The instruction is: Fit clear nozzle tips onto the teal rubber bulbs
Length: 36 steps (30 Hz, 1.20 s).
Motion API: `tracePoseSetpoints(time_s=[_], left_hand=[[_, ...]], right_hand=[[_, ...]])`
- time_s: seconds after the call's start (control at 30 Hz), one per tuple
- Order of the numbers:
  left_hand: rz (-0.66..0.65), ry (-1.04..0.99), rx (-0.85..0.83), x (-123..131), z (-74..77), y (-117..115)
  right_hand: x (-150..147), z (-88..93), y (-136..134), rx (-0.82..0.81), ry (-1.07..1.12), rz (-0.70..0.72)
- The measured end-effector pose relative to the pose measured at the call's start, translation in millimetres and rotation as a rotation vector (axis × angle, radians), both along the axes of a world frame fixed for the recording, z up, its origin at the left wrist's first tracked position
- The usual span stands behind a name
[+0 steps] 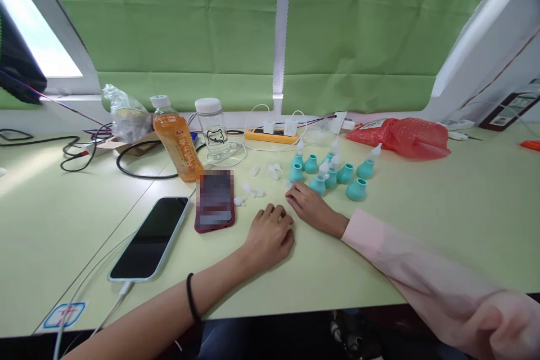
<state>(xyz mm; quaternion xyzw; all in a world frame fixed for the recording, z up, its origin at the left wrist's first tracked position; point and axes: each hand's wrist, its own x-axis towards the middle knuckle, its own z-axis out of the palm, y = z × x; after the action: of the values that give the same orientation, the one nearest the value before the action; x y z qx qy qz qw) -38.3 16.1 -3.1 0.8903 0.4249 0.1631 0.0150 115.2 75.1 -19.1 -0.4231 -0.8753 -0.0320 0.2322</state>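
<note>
My left hand (270,236) rests on the table with its fingers curled under; whatever is in them, if anything, is hidden. Just to the right, my right hand (310,206) lies with fingers drawn together and bent toward the tabletop, their tips hidden. By its knuckles is a small translucent piece (288,184). Beyond that hand stand several teal rubber bulbs (356,190), some open at the neck, others fitted with clear pointed nozzles (374,152). Small translucent white plastic pieces (254,191) lie loose left of the bulbs.
A red-cased phone (215,201) and a white-edged phone (149,239) on a cable lie at left. Behind them stand an orange drink bottle (177,140) and a lidded clear jar (213,129). A power strip (270,135) and red bubble wrap (405,136) sit at the back.
</note>
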Motion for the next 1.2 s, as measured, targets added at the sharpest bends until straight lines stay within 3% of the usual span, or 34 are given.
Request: tracePoseSetpoints(time_s=[0.3,0.63,0.83,1.03,1.2], left_hand=[[-0.023,0.206,0.123,5.6,2.7,-3.5],[0.138,0.072,0.056,-11.9,2.9,31.3],[0.164,-0.034,0.013,-14.2,2.5,33.7],[0.201,-0.224,0.034,-16.9,-3.2,34.3],[0.058,-0.281,0.017,-19.3,-7.3,36.7]], right_hand=[[-1.5,-2.7,3.7,0.072,-0.035,-0.016],[-6.6,0.4,3.6,0.110,-0.104,-0.068],[-8.0,1.1,7.5,0.108,-0.120,-0.076],[-7.0,0.1,2.7,0.059,0.143,0.059],[-8.7,1.0,-5.4,-0.085,0.464,0.116]])
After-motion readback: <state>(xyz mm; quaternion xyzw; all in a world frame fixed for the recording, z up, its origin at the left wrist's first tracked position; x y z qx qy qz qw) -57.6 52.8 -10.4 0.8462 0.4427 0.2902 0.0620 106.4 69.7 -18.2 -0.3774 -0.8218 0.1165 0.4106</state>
